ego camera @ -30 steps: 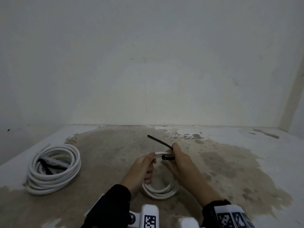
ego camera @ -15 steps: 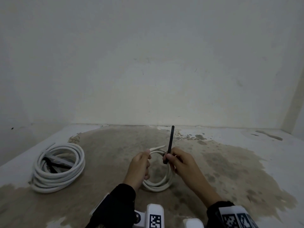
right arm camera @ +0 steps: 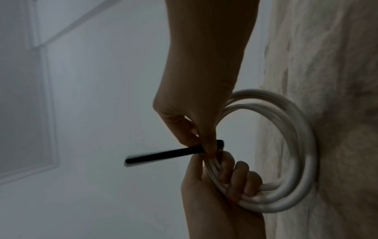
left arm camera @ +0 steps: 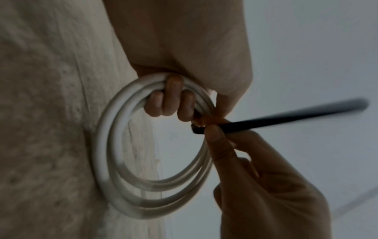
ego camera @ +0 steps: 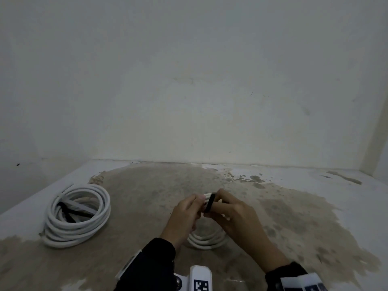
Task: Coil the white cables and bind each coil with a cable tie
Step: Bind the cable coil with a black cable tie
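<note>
A small white cable coil (ego camera: 206,241) stands on edge on the stained floor. My left hand (ego camera: 197,203) grips its top, fingers (left arm camera: 169,98) curled through the loops. My right hand (ego camera: 216,206) pinches a black cable tie (ego camera: 210,202) that crosses the strands beside the left fingers. In the wrist views the tie's free end (left arm camera: 286,116) (right arm camera: 163,156) sticks straight out from the coil (right arm camera: 302,145), blurred. A larger white coil (ego camera: 77,215) lies on the floor at the left.
Dark cable ties (ego camera: 69,211) lie inside the larger coil. The floor (ego camera: 294,217) is stained brown concrete. A plain wall (ego camera: 189,101) stands close behind, with corners at left and right.
The tie's free end pointed up and left, then stood upright; now it tips toward me and shows as a short band over the coil. Both hands have closed in at the coil's top.
</note>
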